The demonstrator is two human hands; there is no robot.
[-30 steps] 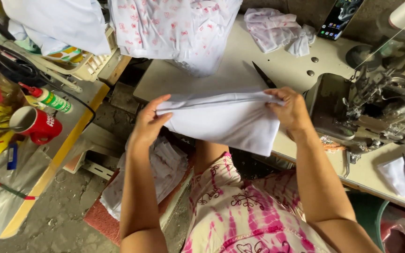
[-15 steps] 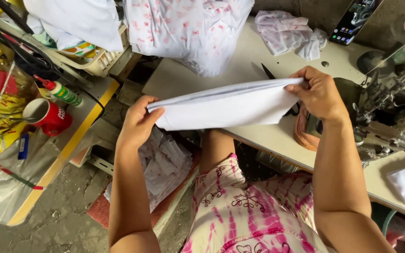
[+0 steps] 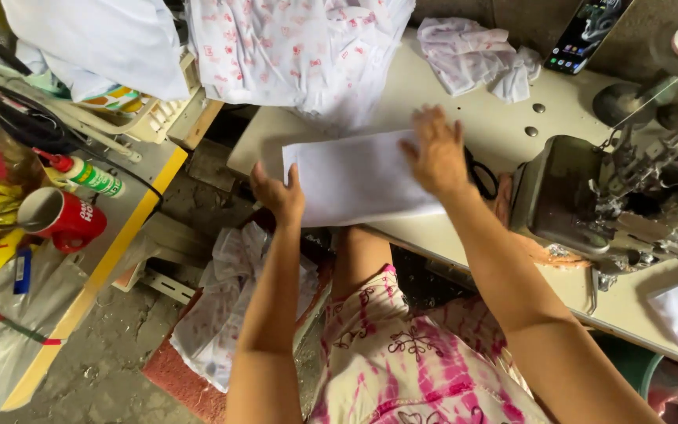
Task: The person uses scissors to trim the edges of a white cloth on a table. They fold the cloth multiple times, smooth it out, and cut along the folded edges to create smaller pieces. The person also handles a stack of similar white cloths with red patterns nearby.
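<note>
On the pale worktable (image 3: 464, 110), right at its near edge, lies the folded white cloth (image 3: 355, 177), spread flat with one side hanging slightly over the lip. Right hand (image 3: 436, 153) is down on top of it, fingers spread and palm pressing the far end flat, not gripping. Left hand (image 3: 278, 195) pinches the near left corner of the cloth, thumb up against the edge. Just beside the right hand, black scissors (image 3: 482, 174) peek out, and next to them sits the sewing machine (image 3: 621, 200). Printed fabric (image 3: 292, 47) is heaped behind the cloth; a red mug (image 3: 60, 220) stands on the side bench to the left.
</note>
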